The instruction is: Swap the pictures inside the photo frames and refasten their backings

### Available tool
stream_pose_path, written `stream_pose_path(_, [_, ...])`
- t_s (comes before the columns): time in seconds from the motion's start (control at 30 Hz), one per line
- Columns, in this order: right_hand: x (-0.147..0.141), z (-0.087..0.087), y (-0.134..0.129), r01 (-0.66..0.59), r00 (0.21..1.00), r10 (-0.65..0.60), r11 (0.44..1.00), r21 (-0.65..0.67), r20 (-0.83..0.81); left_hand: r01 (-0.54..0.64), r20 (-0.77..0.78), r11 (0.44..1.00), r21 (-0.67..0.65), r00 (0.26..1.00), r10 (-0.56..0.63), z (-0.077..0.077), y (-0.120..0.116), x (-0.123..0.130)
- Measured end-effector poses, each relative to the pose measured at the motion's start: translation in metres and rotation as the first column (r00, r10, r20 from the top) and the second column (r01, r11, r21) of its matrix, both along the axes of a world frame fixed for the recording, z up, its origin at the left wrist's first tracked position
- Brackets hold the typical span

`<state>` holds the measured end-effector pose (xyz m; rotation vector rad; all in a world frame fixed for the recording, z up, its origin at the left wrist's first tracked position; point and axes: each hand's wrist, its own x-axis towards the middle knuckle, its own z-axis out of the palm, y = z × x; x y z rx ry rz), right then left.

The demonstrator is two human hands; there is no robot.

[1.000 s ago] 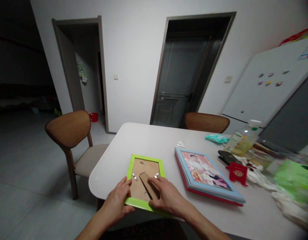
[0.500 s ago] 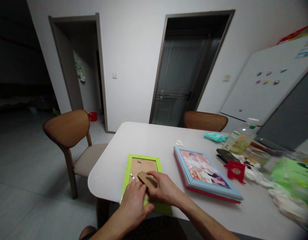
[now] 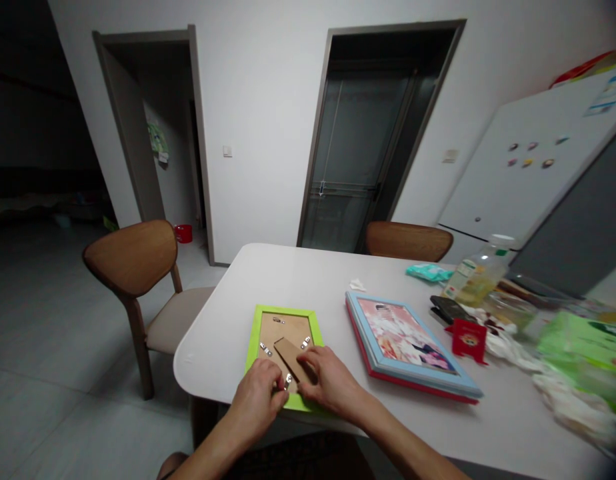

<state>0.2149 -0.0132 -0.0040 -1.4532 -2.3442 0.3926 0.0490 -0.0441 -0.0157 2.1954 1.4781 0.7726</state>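
A photo frame with a lime-green border lies back up at the table's near edge. Its brown backing board carries several small metal clips and a brown stand leg. My left hand is at the frame's lower left corner, fingers curled and thumb beside the bottom metal clip. My right hand has its fingers bent over the stand leg and the lower right border, with the thumb near the bottom edge. The fingertips' exact hold is partly hidden.
To the right, a light-blue photo frame with a pink picture lies on a red one. Beyond it are a black phone-like object, a red card-like piece, a bottle and a green package. A chair stands left of the table.
My hands have moved apart, uncovering the right and bottom clips. The green frame's near edge shows further up, and the stand leg looks flatter against the back.
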Motion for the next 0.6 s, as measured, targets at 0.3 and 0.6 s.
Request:
stream_pose_path(0.3, [-0.001, -0.018, 0.001, -0.117, 0.993, 0.112, 0.984, 0.137, 0.042, -0.012, 0.141, 0.997, 0.073, 0.99, 0.002, -0.019, -0.002, -0.022])
stream_pose_path(0.6, [-0.013, -0.013, -0.003, -0.276, 0.96, 0.279, 0.953, 0.122, -0.006, 0.054, 0.1, 0.998, 0.031, 0.993, -0.057, -0.023, -0.001, -0.03])
